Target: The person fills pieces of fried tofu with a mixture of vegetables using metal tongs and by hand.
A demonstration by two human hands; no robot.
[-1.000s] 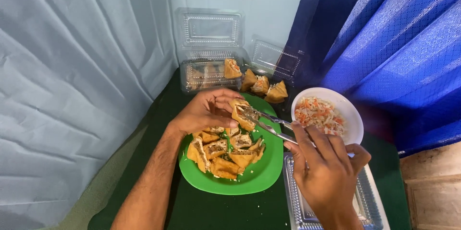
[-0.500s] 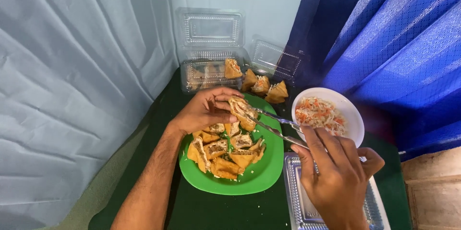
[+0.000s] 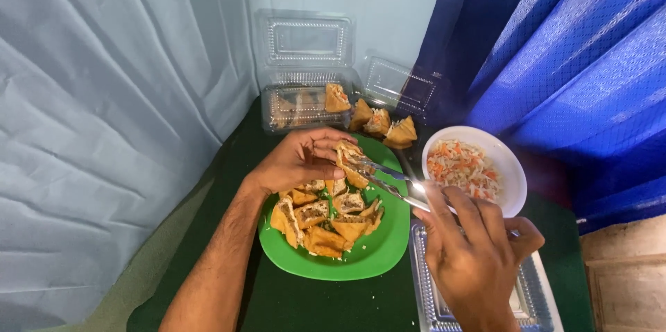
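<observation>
The left hand (image 3: 298,160) reaches over the far edge of a green plate (image 3: 378,252) and pinches a piece of stuffed fried tofu (image 3: 349,160) between its fingertips, holding it just above the plate. The right hand (image 3: 474,256) comes in from the near right, closed around the handles of a pair of metal scissors (image 3: 388,181); the blades point left and lie partly apart, touching the held piece at its right side.

On the plate, below the left hand, lies a heap of cut tofu pieces (image 3: 326,224), brown outside with a darker filling, and a bit of green chilli among them. The plate sits on a dark green desk (image 3: 277,304).

To the right of the plate stands a white bowl (image 3: 510,179) with shredded vegetables in white and orange. At the far side an open clear plastic box (image 3: 302,96) holds one more fried piece, and several whole ones (image 3: 381,124) lie just right of it, by a second clear lid (image 3: 399,86). Under the right hand lies another clear plastic tray (image 3: 430,290). Pale cloth (image 3: 104,110) hangs on the left, blue cloth (image 3: 576,47) on the right.
</observation>
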